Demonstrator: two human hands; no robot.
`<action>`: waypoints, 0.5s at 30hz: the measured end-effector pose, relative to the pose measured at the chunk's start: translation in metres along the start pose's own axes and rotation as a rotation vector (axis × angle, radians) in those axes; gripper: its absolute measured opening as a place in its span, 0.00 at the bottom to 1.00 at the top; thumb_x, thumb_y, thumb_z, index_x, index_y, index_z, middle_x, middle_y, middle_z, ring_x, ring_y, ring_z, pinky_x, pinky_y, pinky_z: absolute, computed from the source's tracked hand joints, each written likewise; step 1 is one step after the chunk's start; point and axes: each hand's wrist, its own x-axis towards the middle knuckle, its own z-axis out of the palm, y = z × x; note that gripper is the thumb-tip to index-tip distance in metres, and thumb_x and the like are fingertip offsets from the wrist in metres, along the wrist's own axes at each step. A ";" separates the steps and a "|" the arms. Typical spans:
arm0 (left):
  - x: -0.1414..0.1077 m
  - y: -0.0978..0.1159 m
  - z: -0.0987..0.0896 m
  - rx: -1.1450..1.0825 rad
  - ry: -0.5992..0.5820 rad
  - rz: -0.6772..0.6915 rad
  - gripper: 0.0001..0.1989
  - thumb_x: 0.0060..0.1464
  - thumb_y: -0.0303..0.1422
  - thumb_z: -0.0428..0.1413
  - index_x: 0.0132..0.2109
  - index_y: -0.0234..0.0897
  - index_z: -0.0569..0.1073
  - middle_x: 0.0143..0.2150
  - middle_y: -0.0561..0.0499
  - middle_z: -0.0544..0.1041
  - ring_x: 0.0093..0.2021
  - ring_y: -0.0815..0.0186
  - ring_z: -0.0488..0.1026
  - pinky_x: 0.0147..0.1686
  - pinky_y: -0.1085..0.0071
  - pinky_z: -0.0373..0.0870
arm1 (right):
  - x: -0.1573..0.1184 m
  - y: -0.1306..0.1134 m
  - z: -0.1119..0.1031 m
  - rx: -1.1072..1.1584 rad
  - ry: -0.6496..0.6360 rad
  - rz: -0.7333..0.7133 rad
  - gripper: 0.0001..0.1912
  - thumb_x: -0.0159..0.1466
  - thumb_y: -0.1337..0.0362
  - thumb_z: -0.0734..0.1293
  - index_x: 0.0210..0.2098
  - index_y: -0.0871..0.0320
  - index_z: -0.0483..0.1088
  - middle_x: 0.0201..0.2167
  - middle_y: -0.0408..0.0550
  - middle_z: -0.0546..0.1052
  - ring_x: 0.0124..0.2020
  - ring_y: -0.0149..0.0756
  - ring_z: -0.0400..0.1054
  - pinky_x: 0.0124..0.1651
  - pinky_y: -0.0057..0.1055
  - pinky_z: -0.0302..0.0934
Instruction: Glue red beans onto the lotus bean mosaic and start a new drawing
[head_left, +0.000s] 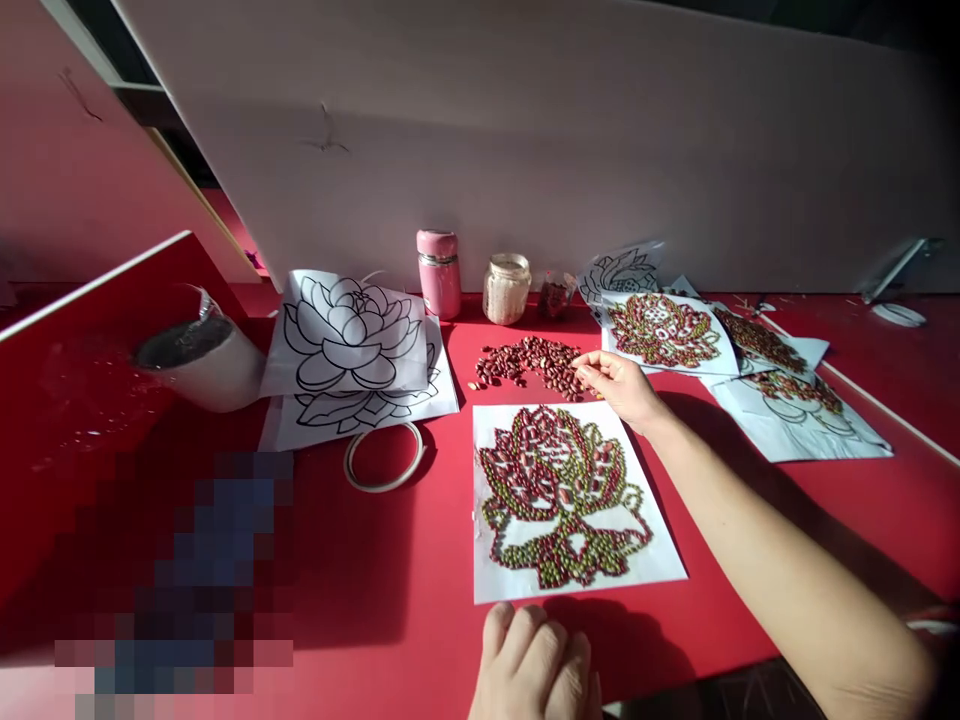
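Observation:
A white sheet (611,590) bears a flower design made of red and green beans (562,490). Just beyond its top edge lies a loose pile of dark red beans (525,360). At the right side of that pile is my right hand (611,380), its thumb and index fingertips pinched together; whatever is between them is too small to make out. My left hand (536,660) rests below the sheet's bottom edge with its fingers curled in, and their tips are hidden.
Line-drawn flower sheets (352,340) and a tape roll (384,457) lie left. Behind stand a pink bottle (438,275), a jar (507,290) and a small container (556,296). More bean pictures (664,330) lie right. A white cylinder (217,370) is far left.

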 end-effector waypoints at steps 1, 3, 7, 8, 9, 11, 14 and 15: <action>0.002 0.002 0.000 -0.019 0.020 -0.016 0.08 0.47 0.21 0.51 0.35 0.35 0.70 0.27 0.53 0.72 0.28 0.68 0.67 0.35 0.66 0.63 | -0.010 -0.003 -0.004 0.017 0.006 0.006 0.18 0.51 0.50 0.64 0.32 0.59 0.65 0.26 0.45 0.69 0.27 0.29 0.62 0.30 0.27 0.59; 0.006 0.005 -0.002 -0.063 0.015 -0.040 0.10 0.47 0.21 0.49 0.36 0.36 0.70 0.26 0.53 0.71 0.28 0.69 0.66 0.35 0.65 0.63 | -0.029 -0.009 -0.011 0.038 0.018 0.016 0.17 0.52 0.52 0.65 0.32 0.59 0.66 0.25 0.43 0.68 0.26 0.29 0.62 0.30 0.26 0.59; 0.012 0.006 -0.013 -0.108 -0.118 -0.037 0.11 0.48 0.21 0.49 0.38 0.35 0.70 0.27 0.51 0.71 0.28 0.68 0.65 0.35 0.65 0.63 | -0.068 -0.018 -0.023 0.098 0.071 0.037 0.15 0.52 0.54 0.68 0.31 0.59 0.67 0.25 0.43 0.68 0.27 0.29 0.62 0.31 0.26 0.60; 0.012 0.006 -0.015 -0.114 -0.148 -0.034 0.11 0.48 0.21 0.49 0.39 0.35 0.70 0.28 0.51 0.71 0.28 0.68 0.65 0.35 0.65 0.63 | -0.076 -0.019 -0.025 0.111 0.084 0.046 0.14 0.52 0.55 0.68 0.32 0.59 0.67 0.26 0.43 0.69 0.28 0.29 0.62 0.32 0.27 0.61; 0.012 0.006 -0.016 -0.119 -0.159 -0.035 0.11 0.48 0.21 0.49 0.40 0.34 0.70 0.29 0.50 0.71 0.29 0.68 0.65 0.36 0.65 0.63 | -0.085 -0.018 -0.027 0.118 0.094 0.053 0.14 0.53 0.55 0.68 0.32 0.59 0.67 0.27 0.43 0.69 0.28 0.29 0.63 0.33 0.27 0.61; 0.012 0.006 -0.017 -0.130 -0.166 -0.035 0.12 0.48 0.21 0.49 0.40 0.34 0.70 0.29 0.50 0.71 0.29 0.67 0.65 0.36 0.64 0.62 | -0.100 -0.017 -0.029 0.114 0.106 0.065 0.14 0.53 0.55 0.68 0.33 0.59 0.67 0.27 0.44 0.69 0.29 0.30 0.63 0.33 0.27 0.62; 0.010 0.006 -0.014 -0.147 -0.167 -0.039 0.12 0.48 0.21 0.49 0.41 0.33 0.70 0.30 0.49 0.71 0.30 0.67 0.65 0.36 0.64 0.62 | -0.117 -0.014 -0.031 0.123 0.133 0.077 0.13 0.54 0.56 0.68 0.33 0.59 0.68 0.26 0.44 0.69 0.28 0.30 0.63 0.33 0.28 0.63; 0.009 0.006 -0.013 -0.155 -0.161 -0.044 0.12 0.48 0.21 0.49 0.41 0.33 0.70 0.30 0.49 0.71 0.30 0.67 0.65 0.36 0.64 0.62 | -0.121 -0.013 -0.031 0.135 0.147 0.080 0.12 0.55 0.56 0.68 0.33 0.59 0.68 0.26 0.44 0.69 0.28 0.29 0.63 0.34 0.28 0.63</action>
